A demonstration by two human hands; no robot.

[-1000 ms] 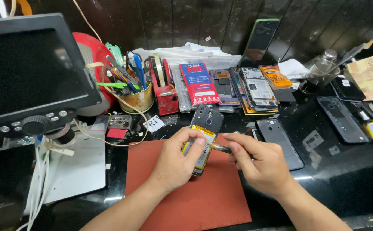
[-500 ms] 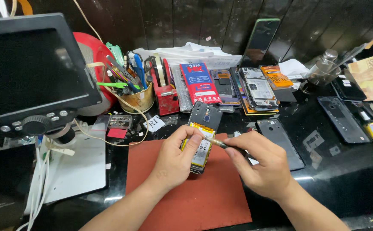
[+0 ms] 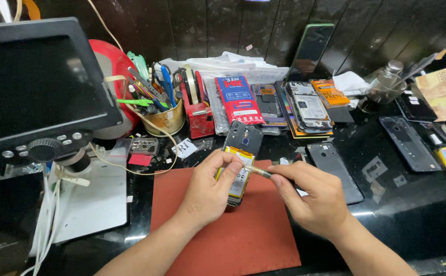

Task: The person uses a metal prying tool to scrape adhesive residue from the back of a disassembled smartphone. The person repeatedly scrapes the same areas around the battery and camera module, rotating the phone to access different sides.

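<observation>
Head view: the left hand (image 3: pixel 210 191) grips an opened phone (image 3: pixel 239 161), fingers wrapped along its left edge, thumb on the yellow battery. The phone lies tilted over the top edge of a red mat (image 3: pixel 233 235). The right hand (image 3: pixel 312 199) pinches a thin tool (image 3: pixel 259 171), its tip touching the phone's middle. A black back cover (image 3: pixel 335 166) lies just right of the mat. A tin of tools (image 3: pixel 164 115) stands behind, beside a dark monitor (image 3: pixel 34 87).
</observation>
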